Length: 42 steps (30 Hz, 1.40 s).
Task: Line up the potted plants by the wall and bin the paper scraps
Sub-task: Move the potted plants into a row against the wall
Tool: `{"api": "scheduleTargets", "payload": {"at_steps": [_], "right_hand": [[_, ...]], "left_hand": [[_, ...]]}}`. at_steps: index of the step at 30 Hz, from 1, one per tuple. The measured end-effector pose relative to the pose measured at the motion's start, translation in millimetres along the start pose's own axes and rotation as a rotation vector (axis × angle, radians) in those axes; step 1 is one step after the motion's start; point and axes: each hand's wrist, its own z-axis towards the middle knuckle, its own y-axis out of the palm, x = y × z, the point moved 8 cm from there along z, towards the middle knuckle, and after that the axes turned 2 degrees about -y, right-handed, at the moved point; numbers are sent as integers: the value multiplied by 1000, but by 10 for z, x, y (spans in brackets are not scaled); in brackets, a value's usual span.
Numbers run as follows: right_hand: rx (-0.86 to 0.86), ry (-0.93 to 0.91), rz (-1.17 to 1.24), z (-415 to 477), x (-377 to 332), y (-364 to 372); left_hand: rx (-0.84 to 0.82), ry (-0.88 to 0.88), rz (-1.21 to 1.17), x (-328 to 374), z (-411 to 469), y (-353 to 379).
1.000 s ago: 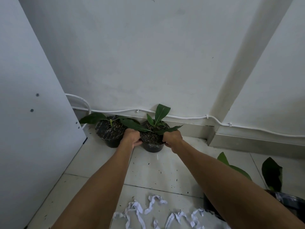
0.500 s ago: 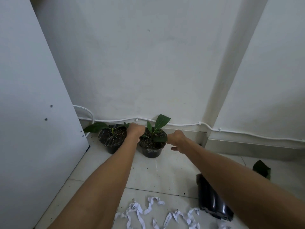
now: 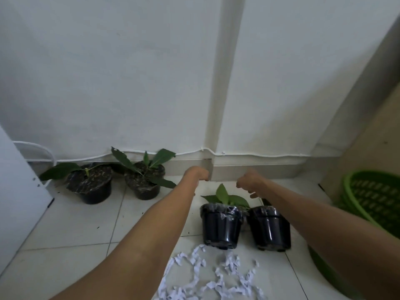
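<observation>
Two black potted plants stand against the wall at the left: one beside the white panel, the other just right of it. Nearer to me, out on the floor, two more black pots stand side by side: the left pot shows green leaves, the right pot is partly behind my right forearm. White paper scraps lie strewn on the tiles in front of them. My left hand hovers curled into a fist above the floor, holding nothing. My right hand hangs over the near pots, fingers loosely apart, empty.
A green slatted plastic basket sits at the right, by a beige wall. A white panel closes the left side. A white cable runs along the skirting, and a wall step juts out behind my hands.
Both hands have let go of the second pot by the wall and moved right, above the two near pots. My view has swung right, bringing the green basket in.
</observation>
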Motion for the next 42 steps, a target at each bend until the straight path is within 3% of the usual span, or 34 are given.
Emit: {"api": "scheduleTargets", "payload": {"at_steps": [2, 10, 22, 36, 42], "right_hand": [[-29, 56, 14, 25, 204, -55], [-160, 126, 56, 101, 473, 236], [-105, 169, -139, 70, 402, 534], [-254, 316, 251, 126, 473, 815], [-345, 378, 215, 99, 418, 991]], "left_hand": [[-56, -37, 27, 5, 22, 184], [-22, -33, 322, -162, 246, 292], [-69, -172, 54, -413, 567, 480], [-62, -283, -129, -764, 637, 306], [-88, -293, -166, -922, 656, 233]]}}
